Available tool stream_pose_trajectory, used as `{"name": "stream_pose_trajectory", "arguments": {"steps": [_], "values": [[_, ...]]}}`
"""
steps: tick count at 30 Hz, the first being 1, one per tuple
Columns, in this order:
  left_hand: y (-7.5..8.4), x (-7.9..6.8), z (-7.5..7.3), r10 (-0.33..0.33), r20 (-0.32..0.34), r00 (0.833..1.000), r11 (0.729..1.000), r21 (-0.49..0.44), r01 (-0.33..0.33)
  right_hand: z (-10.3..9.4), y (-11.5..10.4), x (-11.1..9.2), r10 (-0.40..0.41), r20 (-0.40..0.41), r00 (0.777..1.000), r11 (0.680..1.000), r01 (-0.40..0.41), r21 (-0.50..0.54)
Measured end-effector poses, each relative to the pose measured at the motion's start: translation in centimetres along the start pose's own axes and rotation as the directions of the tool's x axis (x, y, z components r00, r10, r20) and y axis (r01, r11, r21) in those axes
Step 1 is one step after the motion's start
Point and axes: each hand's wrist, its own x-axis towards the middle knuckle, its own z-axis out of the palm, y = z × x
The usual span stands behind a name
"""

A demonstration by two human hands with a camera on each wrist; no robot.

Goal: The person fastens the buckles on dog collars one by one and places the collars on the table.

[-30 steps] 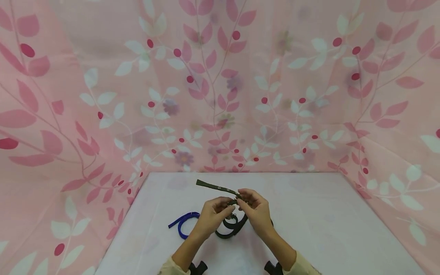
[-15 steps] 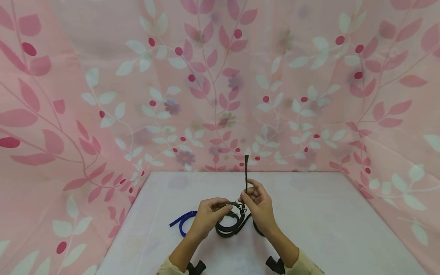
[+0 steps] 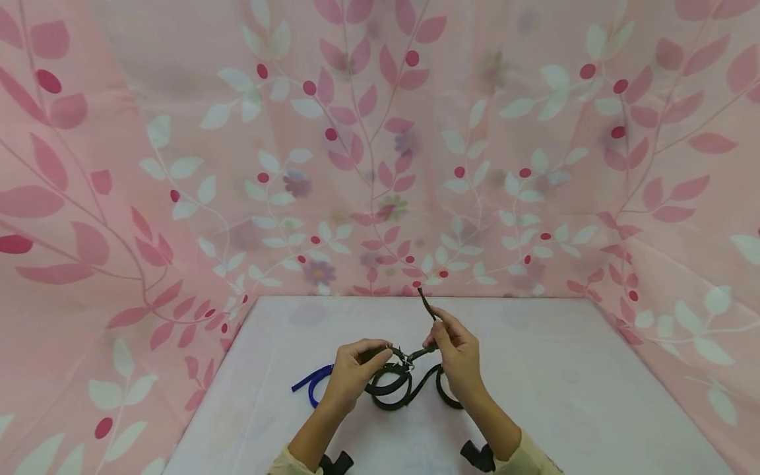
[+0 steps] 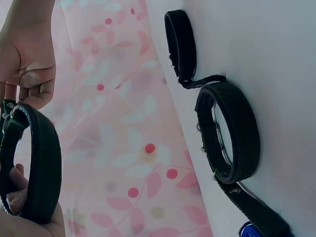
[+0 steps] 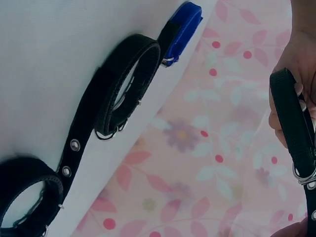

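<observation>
A dark green dog collar (image 4: 45, 163), buckled into a loop, is held in the air between both hands. My left hand (image 3: 347, 377) grips the padded band, its thumb and fingers around it. The right hand (image 3: 458, 361) pinches the strap's free end, which sticks up past the fingertips. Between the hands sit the collar's metal buckle and ring (image 5: 305, 173), with eyelets in the strap beside them. Beneath, a second dark green collar (image 4: 242, 133) lies looped on the table. A black collar (image 4: 187, 47) is by the right hand, and a blue collar (image 3: 309, 381) by the left, partly hidden.
A white tabletop (image 3: 564, 382) bears the collars, whose strap ends touch their neighbours in a row. Pink leaf-patterned cloth (image 3: 380, 152) hangs behind and at both sides. Black wrist mounts (image 3: 477, 455) show under the forearms.
My right hand has moved right, drawing the strap away from the left hand. The strap end swung from pointing left to upright, then tilted. The left hand shifted slightly left.
</observation>
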Motion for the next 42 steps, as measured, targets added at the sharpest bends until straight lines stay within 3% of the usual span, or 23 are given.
{"name": "stream_pose_trajectory", "arguments": {"steps": [9, 15, 23, 29, 35, 38, 42], "values": [[0.3, -0.1, -0.4, 0.078, -0.047, 0.996, 0.997, -0.022, -0.079, 0.1, -0.1, -0.3, 0.041, -0.016, 0.999, 0.999, -0.041, -0.004], [0.8, 0.3, -1.3, 0.156, -0.065, 0.986, 0.987, 0.044, -0.153, -0.3, 0.0, -0.4, 0.038, 0.102, 0.994, 0.997, -0.031, -0.071], [1.0, 0.4, -1.8, 0.181, -0.045, 0.982, 0.982, 0.07, -0.177, -0.6, 0.3, -0.6, 0.011, 0.339, 0.941, 0.994, 0.026, -0.104], [0.8, 0.2, -1.7, 0.212, 0.016, 0.977, 0.968, 0.135, -0.213, -0.4, 0.6, -0.7, -0.033, 0.374, 0.927, 0.976, 0.111, -0.189], [0.6, 0.3, -1.7, 0.226, 0.049, 0.973, 0.962, 0.148, -0.231, -0.5, 0.8, -0.5, -0.029, 0.407, 0.913, 0.976, 0.113, -0.184], [0.6, 0.3, -1.9, 0.204, 0.066, 0.977, 0.965, 0.154, -0.212, -0.7, 0.8, -0.5, -0.014, 0.443, 0.896, 0.983, 0.094, -0.16], [0.5, 0.4, -2.2, 0.169, 0.088, 0.982, 0.969, 0.165, -0.182, -0.7, 0.9, -0.5, -0.046, 0.486, 0.873, 0.98, 0.134, -0.149]]}}
